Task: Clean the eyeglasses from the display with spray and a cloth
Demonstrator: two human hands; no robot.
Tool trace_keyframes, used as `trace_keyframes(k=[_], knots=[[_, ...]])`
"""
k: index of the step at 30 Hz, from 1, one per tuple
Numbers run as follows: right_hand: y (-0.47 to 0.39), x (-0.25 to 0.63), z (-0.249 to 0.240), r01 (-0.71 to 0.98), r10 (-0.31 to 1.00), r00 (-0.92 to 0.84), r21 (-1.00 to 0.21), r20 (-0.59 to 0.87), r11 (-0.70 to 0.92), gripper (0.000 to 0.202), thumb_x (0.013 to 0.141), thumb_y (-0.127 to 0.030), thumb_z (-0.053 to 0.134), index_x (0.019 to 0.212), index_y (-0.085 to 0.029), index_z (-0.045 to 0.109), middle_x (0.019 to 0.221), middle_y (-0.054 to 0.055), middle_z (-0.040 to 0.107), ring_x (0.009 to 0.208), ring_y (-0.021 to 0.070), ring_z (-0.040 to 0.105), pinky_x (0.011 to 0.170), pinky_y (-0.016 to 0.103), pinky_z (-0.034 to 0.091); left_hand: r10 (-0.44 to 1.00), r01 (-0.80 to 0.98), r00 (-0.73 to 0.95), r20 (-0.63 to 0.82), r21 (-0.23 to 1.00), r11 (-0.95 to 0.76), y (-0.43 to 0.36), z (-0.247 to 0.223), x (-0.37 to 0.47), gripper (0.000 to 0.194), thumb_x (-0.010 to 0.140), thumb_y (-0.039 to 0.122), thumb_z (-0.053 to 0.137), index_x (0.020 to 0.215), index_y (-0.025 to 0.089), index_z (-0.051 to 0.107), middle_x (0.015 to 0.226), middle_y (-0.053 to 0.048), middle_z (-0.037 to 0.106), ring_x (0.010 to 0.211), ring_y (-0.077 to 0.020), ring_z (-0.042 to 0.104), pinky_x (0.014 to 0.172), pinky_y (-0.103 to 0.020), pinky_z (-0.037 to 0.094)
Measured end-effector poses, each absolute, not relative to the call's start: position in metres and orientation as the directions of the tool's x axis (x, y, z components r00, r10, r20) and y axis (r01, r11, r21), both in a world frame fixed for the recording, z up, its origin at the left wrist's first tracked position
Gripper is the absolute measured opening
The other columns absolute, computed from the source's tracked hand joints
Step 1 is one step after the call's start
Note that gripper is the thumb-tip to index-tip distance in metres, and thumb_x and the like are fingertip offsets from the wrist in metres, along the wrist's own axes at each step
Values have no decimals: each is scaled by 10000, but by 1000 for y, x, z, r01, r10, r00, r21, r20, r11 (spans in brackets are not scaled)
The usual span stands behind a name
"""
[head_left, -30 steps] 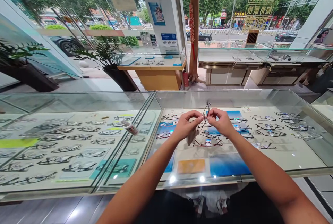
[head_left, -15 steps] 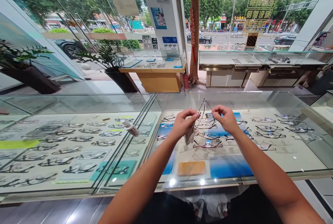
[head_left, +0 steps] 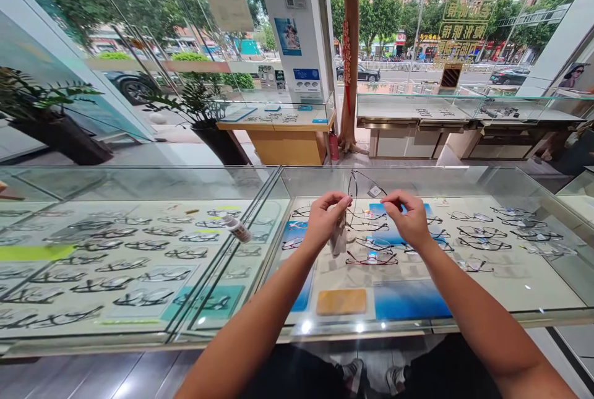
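Observation:
A pair of thin dark-rimmed eyeglasses (head_left: 353,186) is held up over the glass display counter (head_left: 408,171). My left hand (head_left: 326,216) is closed on its rim between thumb and fingers. A greyish cloth-like piece (head_left: 338,239) shows just below that hand; whether the hand also grips it is unclear. One temple stretches right, a small white tag (head_left: 374,191) hanging by it. At that temple's end, my right hand (head_left: 409,216) is pinched closed. Under the glass lie several other eyeglasses, including a red-rimmed pair (head_left: 371,259).
A white spray bottle (head_left: 237,228) stands on the glass left of my arms. An orange-brown rectangular piece (head_left: 341,302) and a blue sheet (head_left: 412,300) lie nearer me. Rows of eyeglasses (head_left: 142,299) fill the left case. Beyond are a wooden display stand (head_left: 288,148) and potted plants (head_left: 223,139).
The eyeglasses have turned and shifted slightly left, and their temple now points toward my right hand. My right hand has moved a little right, widening the gap between my hands.

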State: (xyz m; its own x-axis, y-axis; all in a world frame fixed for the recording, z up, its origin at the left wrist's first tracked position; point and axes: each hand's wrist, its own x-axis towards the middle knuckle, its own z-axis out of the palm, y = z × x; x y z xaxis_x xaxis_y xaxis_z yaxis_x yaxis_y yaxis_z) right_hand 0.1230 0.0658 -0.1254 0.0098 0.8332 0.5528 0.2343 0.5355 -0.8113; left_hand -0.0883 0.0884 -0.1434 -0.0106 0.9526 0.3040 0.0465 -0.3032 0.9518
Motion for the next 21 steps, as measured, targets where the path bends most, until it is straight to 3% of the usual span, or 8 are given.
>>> trace_keyframes(k=[4,8,15,21], knots=[[62,109,-135,189,889,-165,-871,428,454,173,833,-353,675,772,-201,732,636,-4,626,578,128,464,559,285,363,950,41,-17,312,949,-311,86,-142,-86,353,775,540,803,780,194,733,775,-39,743,760,-180,657,769,-306,516],[63,104,-142,179,903,-224,-895,367,408,199,834,-375,694,784,-192,752,633,-1,619,565,123,434,556,290,339,944,41,5,329,943,-329,82,-141,-83,347,779,533,804,779,192,743,770,-41,741,766,-178,654,769,-304,516],[68,110,-140,217,892,-263,-879,367,425,235,876,-406,676,812,-191,750,643,-9,608,578,126,437,572,294,346,934,28,54,354,934,-356,80,-141,-81,326,776,516,805,757,197,745,772,-36,741,778,-180,655,800,-317,516],[76,127,-130,290,874,-209,-826,439,484,163,836,-325,648,738,-208,704,648,-5,627,617,140,475,607,301,379,928,69,64,368,926,-372,80,-141,-82,308,792,504,793,763,199,758,785,-37,756,788,-190,666,812,-329,511]])
